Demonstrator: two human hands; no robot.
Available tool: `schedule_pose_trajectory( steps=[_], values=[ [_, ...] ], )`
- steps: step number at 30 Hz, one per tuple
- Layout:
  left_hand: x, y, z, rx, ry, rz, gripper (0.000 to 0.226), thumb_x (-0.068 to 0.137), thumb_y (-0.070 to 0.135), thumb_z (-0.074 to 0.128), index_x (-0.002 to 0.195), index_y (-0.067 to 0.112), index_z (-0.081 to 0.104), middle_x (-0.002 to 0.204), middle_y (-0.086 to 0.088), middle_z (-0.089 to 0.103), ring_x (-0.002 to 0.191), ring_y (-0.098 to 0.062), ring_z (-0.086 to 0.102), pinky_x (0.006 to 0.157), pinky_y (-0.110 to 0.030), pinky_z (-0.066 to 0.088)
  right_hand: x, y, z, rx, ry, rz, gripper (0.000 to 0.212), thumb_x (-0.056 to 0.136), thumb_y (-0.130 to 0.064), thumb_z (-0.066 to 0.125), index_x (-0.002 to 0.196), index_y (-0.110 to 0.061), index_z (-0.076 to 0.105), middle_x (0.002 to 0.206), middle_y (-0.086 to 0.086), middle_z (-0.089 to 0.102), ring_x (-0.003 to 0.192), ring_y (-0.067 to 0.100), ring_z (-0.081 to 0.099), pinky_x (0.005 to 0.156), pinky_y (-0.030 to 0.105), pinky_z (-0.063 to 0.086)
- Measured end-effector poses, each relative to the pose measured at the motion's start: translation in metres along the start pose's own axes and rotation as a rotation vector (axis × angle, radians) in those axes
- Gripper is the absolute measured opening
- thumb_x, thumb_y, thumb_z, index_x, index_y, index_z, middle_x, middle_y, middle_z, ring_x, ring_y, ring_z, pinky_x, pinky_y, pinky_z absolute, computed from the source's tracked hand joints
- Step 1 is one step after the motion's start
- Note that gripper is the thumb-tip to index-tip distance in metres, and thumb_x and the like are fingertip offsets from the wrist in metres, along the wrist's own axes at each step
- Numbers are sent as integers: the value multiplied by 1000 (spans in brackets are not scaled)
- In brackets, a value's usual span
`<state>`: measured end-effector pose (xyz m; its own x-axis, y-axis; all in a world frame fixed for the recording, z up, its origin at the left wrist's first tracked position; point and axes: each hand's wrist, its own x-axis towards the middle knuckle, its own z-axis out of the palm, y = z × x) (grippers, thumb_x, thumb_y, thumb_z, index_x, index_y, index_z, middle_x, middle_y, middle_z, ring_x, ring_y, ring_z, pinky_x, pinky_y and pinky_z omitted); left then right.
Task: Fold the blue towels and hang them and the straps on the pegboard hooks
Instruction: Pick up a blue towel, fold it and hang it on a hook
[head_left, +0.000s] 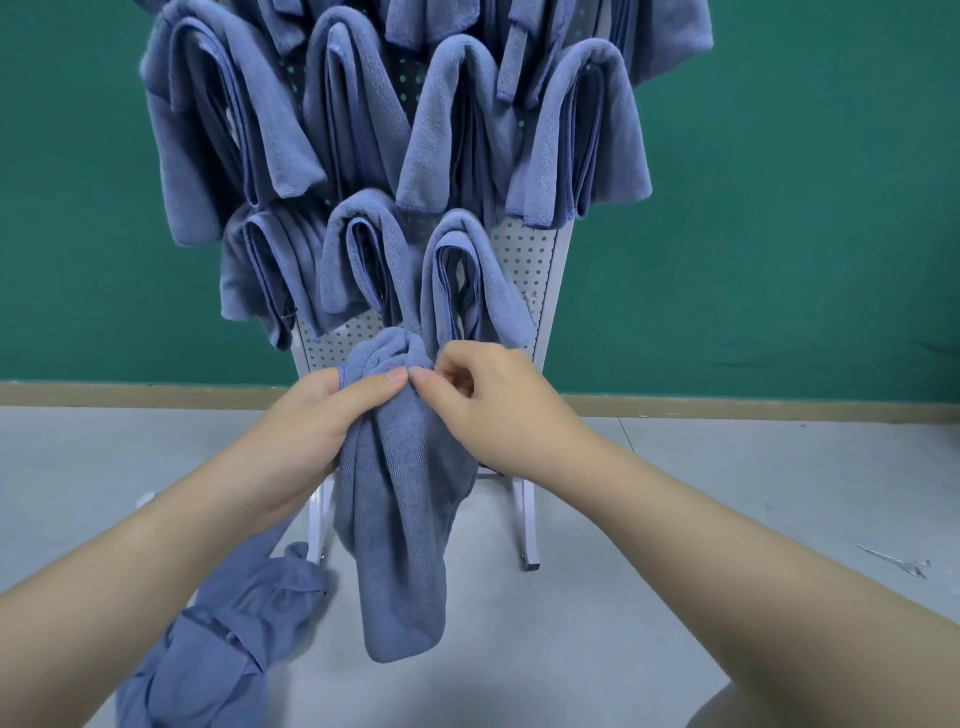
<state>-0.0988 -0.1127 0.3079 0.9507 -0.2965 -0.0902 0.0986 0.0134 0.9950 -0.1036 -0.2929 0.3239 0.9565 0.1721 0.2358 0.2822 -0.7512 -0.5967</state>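
Both hands, left hand (311, 415) and right hand (488, 395), pinch 1 folded blue towel (400, 519).

The towel (400, 519) in my grip is a soft slate blue, the same shade as the folded towels (457, 130) hanging above. The pegboard (524, 260) behind them is white, dotted with rows of small holes showing green. The wall (805, 208) is deep green, its baseboard (753, 405) tan, the floor (675, 519) pale grey.

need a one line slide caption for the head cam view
Both hands, left hand and right hand, grip a folded blue towel before a pegboard rack already draped with towels.
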Motion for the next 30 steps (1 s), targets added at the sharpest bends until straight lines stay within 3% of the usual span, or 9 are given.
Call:
schedule_pose_trajectory(
  steps=[3,5,8,12,14,18,23,27,30],
  values=[
    [0,0,-3,-46,-7,35,42,85,27,77,121,7,71,116,-14,76,112,-29,72,98,-41,56,1,-3,-5,89,-55,145,55,99,-59,54,76,-10,58,69,-2,58,67,18,55,65,36,44],
    [1,0,-5,-104,-6,62,44,82,26,69,121,5,71,118,-16,75,112,-30,72,97,-40,59,2,-6,-9,216,-165,286,69,97,-69,48,90,-3,68,82,8,72,73,26,68,69,38,55],
    [3,2,-6,-211,-17,80,46,82,17,62,125,-1,67,121,-20,73,113,-32,71,98,-40,58,0,-9,-13,415,-379,448,62,98,-72,42,87,-16,66,84,4,71,65,21,67,66,32,57],
    [3,5,-3,-312,-2,47,45,86,8,52,125,-9,63,122,-26,71,111,-34,71,96,-43,58,-1,-6,-11,593,-518,401,56,100,-61,51,122,-13,68,99,8,69,73,19,67,67,28,56],
    [3,8,-1,-347,34,26,38,94,3,42,123,-8,65,120,-25,72,107,-31,73,93,-42,59,-2,-7,-11,622,-520,381,54,100,-54,57,129,-9,66,107,14,70,83,22,67,67,26,56],
    [4,12,0,-365,55,51,42,96,-4,35,128,-3,63,120,-18,74,108,-28,74,89,-38,61,0,-10,-12,667,-404,360,56,101,-55,55,121,-5,71,107,14,78,85,23,72,73,32,60],
    [5,9,-1,-347,47,88,48,95,-8,35,138,-1,57,131,-17,69,123,-30,67,105,-45,49,0,-13,-18,654,-329,435,54,99,-61,52,102,-11,73,85,8,75,72,23,70,65,30,60],
    [6,8,-1,-371,64,75,46,95,-7,37,137,-5,55,128,-23,69,119,-36,68,101,-50,56,-1,-10,-17,473,-453,459,48,97,-57,58,112,-14,72,102,11,79,78,24,73,76,35,62],
    [6,7,-3,-394,62,71,49,87,-2,48,135,-7,55,127,-28,68,117,-40,68,97,-50,57,-3,-8,-14,409,-471,410,37,95,-53,64,112,-21,70,105,3,78,77,17,72,74,31,58]
  ],
)
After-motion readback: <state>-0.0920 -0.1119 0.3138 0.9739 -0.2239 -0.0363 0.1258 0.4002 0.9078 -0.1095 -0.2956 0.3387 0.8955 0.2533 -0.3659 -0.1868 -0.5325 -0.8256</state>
